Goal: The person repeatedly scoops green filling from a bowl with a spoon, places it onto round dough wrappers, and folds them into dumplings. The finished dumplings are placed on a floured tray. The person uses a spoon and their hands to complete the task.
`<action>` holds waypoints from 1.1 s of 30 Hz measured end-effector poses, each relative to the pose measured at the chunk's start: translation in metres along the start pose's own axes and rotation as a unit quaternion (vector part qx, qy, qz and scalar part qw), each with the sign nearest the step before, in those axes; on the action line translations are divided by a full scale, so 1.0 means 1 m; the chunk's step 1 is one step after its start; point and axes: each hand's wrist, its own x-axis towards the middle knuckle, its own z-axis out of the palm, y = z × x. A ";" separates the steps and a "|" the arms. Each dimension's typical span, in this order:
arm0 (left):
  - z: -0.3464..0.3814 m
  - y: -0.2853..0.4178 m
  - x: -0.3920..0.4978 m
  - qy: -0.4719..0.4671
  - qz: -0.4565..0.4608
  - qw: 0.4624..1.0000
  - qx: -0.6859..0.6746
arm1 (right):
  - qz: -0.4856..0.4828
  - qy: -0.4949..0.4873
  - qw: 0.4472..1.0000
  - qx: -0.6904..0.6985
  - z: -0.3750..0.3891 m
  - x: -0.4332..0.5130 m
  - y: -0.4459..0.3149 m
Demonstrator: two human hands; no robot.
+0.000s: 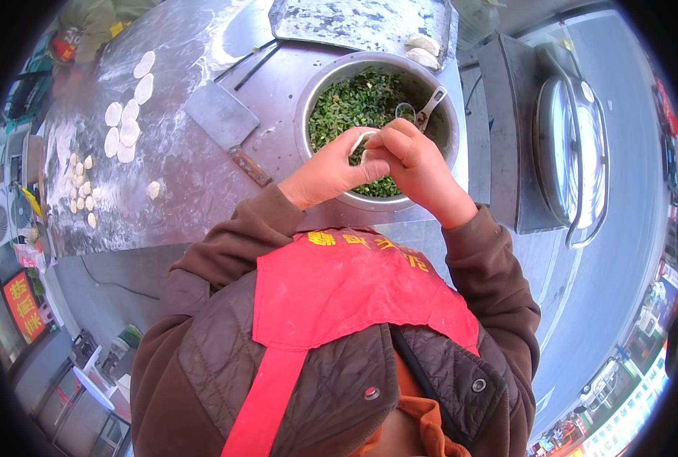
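Note:
My left hand [336,168] holds a thin white dough wrapper [360,141], curled between thumb and fingers. The fingertips of my right hand [410,160] pinch the wrapper's right side, and what lies inside the fold is mostly hidden by my fingers. Both hands are above the front part of a large steel bowl [458,128] of chopped green filling [344,108]. A spoon with a white handle [432,108] leans against the bowl's right inner wall.
Left of the bowl lies a cleaver [223,114] with a wooden handle. Several dough rounds [129,131] and small dough pieces [78,183] rest on the floured steel table [179,197]. Behind, two folded dumplings [423,57] sit on a worn tray [350,25]. Another person [84,31] stands far left.

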 end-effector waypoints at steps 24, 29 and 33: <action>0.004 0.003 0.004 -0.029 -0.027 0.986 -0.164 | -0.016 0.134 0.990 0.044 0.006 -0.021 0.007; 0.007 0.011 -0.001 -0.004 -0.036 0.961 -0.273 | 0.032 0.157 0.981 0.109 -0.002 -0.027 0.006; 0.008 0.011 -0.004 -0.031 -0.051 0.944 -0.325 | 0.091 0.014 0.912 0.399 0.011 -0.024 0.027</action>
